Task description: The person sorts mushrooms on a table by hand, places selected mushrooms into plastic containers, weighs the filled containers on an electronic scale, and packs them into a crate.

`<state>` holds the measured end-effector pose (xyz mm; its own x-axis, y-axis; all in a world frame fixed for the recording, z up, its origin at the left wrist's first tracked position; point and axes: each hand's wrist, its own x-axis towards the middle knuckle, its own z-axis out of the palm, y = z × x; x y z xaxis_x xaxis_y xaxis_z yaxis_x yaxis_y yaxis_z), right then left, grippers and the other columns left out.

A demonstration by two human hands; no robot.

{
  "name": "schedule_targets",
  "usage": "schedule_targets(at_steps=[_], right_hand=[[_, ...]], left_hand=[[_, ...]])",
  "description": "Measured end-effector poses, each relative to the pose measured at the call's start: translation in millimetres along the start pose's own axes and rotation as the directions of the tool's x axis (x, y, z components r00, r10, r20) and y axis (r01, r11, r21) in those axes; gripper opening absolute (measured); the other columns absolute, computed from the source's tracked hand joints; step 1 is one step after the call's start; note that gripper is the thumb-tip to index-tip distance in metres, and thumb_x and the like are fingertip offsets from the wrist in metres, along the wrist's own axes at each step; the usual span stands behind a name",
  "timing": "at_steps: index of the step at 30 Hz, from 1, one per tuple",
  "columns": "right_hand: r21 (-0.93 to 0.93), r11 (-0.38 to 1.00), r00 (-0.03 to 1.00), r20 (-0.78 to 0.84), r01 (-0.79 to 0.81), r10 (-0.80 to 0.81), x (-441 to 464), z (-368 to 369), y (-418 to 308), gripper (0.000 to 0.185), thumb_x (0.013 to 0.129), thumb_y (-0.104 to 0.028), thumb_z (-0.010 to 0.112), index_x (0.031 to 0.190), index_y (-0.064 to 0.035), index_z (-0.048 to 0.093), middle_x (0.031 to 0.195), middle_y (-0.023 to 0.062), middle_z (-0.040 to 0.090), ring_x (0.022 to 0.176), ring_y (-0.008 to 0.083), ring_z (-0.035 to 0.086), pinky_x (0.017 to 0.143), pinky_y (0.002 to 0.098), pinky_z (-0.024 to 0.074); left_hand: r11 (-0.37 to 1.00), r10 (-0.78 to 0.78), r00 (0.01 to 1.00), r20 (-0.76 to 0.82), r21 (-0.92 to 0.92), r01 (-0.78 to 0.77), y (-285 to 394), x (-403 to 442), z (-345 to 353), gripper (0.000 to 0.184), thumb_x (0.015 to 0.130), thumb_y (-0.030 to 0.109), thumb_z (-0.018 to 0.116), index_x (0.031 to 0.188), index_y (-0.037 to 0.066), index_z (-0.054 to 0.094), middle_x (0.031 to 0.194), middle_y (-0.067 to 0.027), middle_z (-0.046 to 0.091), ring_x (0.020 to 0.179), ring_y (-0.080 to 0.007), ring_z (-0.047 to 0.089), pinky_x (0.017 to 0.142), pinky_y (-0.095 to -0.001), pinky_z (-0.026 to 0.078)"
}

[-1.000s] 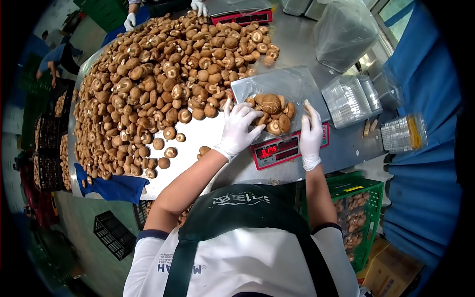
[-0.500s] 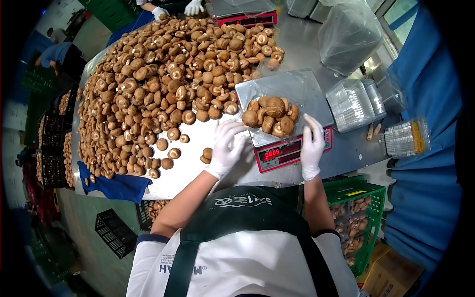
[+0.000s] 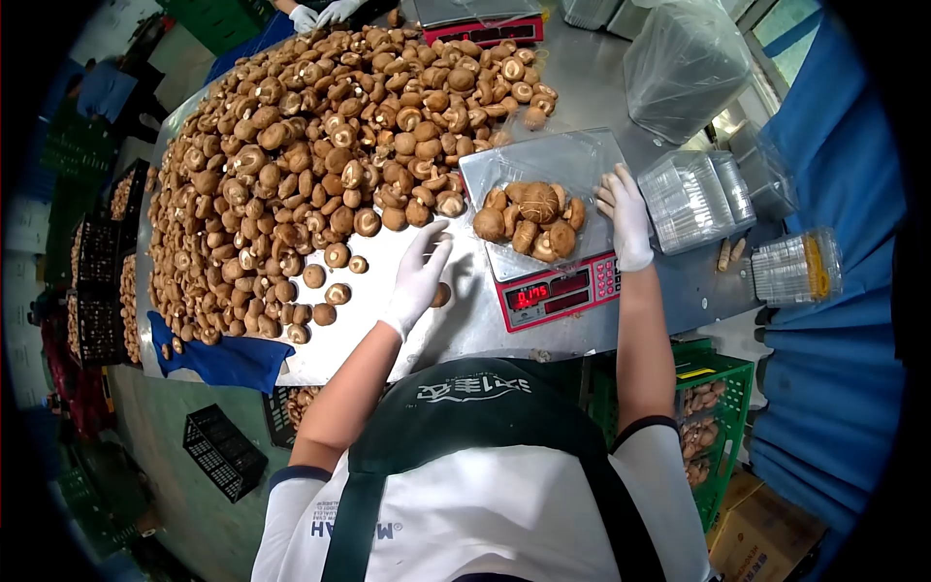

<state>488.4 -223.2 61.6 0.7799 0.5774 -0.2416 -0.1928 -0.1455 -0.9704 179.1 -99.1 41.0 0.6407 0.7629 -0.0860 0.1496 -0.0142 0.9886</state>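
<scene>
Shiitake mushrooms lie in a clear plastic tray on the metal plate of a red digital scale, whose display shows lit red digits. Left of the scale, my white-gloved left hand hovers over the table with its fingers apart, holding nothing I can see. A loose mushroom shows beside its wrist. My gloved right hand is at the right edge of the scale plate, fingers extended near the tray's clear plastic; whether they touch it I cannot tell.
A large mushroom heap covers the table's left side. Stacked clear trays and a plastic bag stand right. Behind are a second scale and a co-worker's gloved hands. A blue cloth hangs at the front-left edge.
My right hand has moved from the scale's front up along its right side. My left hand has shifted left, away from the scale. The digits have changed. The co-worker's hands have moved left.
</scene>
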Motion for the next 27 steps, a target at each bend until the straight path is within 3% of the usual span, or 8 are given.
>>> schedule_targets(at_steps=[3, 4, 7, 9, 10, 13, 23, 27], right_hand=[[0.291, 0.955, 0.998, 0.054, -0.05, 0.036, 9.3, 5.5, 1.0, 0.056, 0.103, -0.029, 0.047, 0.149, -0.0009, 0.031, 0.137, 0.0206, 0.052, 0.119, 0.0289, 0.056, 0.1, 0.0361, 0.0445], [0.268, 0.959, 0.996, -0.011, 0.088, -0.088, -3.7, 11.2, -10.8, 0.049, 0.104, -0.03, 0.044, 0.141, 0.0011, 0.044, 0.14, 0.0188, 0.051, 0.122, 0.028, 0.053, 0.105, 0.0367, 0.0411], [-0.116, 0.914, 0.895, 0.286, 0.388, -0.344, -43.7, -16.1, -12.2, 0.039, 0.102, -0.023, 0.047, 0.129, 0.0025, 0.057, 0.143, 0.0156, 0.048, 0.128, 0.0259, 0.049, 0.107, 0.0358, 0.0389], [-0.561, 0.631, 0.844, 0.345, 0.536, -0.411, -71.2, -20.0, 10.1, 0.03, 0.098, -0.013, 0.052, 0.121, 0.003, 0.063, 0.14, 0.0121, 0.051, 0.128, 0.0237, 0.049, 0.106, 0.0343, 0.0404], [-0.471, 0.729, 0.866, 0.208, 0.497, -0.456, -87.4, -10.9, 23.6, 0.034, 0.091, -0.007, 0.062, 0.124, -0.0011, 0.062, 0.127, 0.0111, 0.06, 0.123, 0.0219, 0.052, 0.101, 0.0328, 0.0429], [-0.065, 0.985, 0.986, 0.07, 0.159, -0.154, -109.9, -3.5, 44.2, 0.04, 0.094, -0.005, 0.057, 0.134, 0.0007, 0.052, 0.123, 0.0113, 0.058, 0.106, 0.0161, 0.059, 0.093, 0.0288, 0.0478], [0.4, 0.902, 0.987, 0.037, -0.16, 0.159, -110.1, 15.9, 42.9, 0.027, 0.091, 0.001, 0.048, 0.117, 0.0017, 0.053, 0.094, 0.0072, 0.056, 0.08, 0.0136, 0.058, 0.072, 0.0292, 0.052], [0.37, 0.92, 0.99, -0.001, -0.128, 0.139, -102.7, 23.6, 43.2, 0.02, 0.088, 0.002, 0.048, 0.106, 0.0002, 0.054, 0.088, 0.0053, 0.054, 0.071, 0.0137, 0.054, 0.066, 0.0289, 0.0487]], left_hand=[[0.949, -0.152, 0.964, 0.219, -0.239, 0.204, 2.6, 23.6, 9.6, 0.042, 0.101, 0.031, 0.054, 0.133, 0.004, 0.054, 0.098, -0.005, 0.061, 0.094, -0.0112, 0.057, 0.086, -0.0273, 0.046], [0.943, -0.204, 0.955, 0.217, -0.218, 0.251, 3.1, 27.6, 12.0, 0.042, 0.103, 0.038, 0.048, 0.128, 0.006, 0.056, 0.088, -0.0006, 0.056, 0.086, -0.0114, 0.056, 0.085, -0.029, 0.047], [0.804, -0.318, 0.907, 0.275, -0.429, 0.412, 17.9, 26.7, 8.1, 0.042, 0.103, 0.04, 0.046, 0.125, 0.006, 0.056, 0.085, 0.0015, 0.053, 0.085, -0.0107, 0.055, 0.085, -0.0298, 0.047], [0.803, -0.323, 0.909, 0.265, -0.432, 0.411, 19.2, 23.5, 5.6, 0.037, 0.103, 0.037, 0.049, 0.121, 0.005, 0.055, 0.084, 0.0018, 0.053, 0.082, -0.0103, 0.056, 0.083, -0.0292, 0.049], [0.838, -0.289, 0.924, 0.25, -0.402, 0.37, 13.0, 22.3, 4.5, 0.035, 0.102, 0.035, 0.051, 0.12, 0.005, 0.055, 0.085, 0.0014, 0.054, 0.082, -0.0106, 0.057, 0.082, -0.0291, 0.049], [0.89, -0.245, 0.936, 0.254, -0.325, 0.321, 3.1, 18.3, 3.1, 0.025, 0.097, 0.023, 0.06, 0.114, 0.005, 0.055, 0.091, -0.0022, 0.061, 0.081, -0.0114, 0.06, 0.08, -0.0282, 0.051], [0.626, -0.357, 0.834, 0.421, -0.554, 0.548, -18.6, 15.3, 3.9, 0.008, 0.089, 0.005, 0.062, 0.085, 0.009, 0.057, 0.084, -0.0043, 0.063, 0.077, -0.0154, 0.062, 0.073, -0.031, 0.051], [0.612, -0.354, 0.847, 0.397, -0.587, 0.531, -18.3, 13.2, 9.1, 0.008, 0.088, 0.002, 0.06, 0.084, 0.008, 0.056, 0.081, -0.0047, 0.063, 0.071, -0.0149, 0.059, 0.069, -0.0296, 0.048]])
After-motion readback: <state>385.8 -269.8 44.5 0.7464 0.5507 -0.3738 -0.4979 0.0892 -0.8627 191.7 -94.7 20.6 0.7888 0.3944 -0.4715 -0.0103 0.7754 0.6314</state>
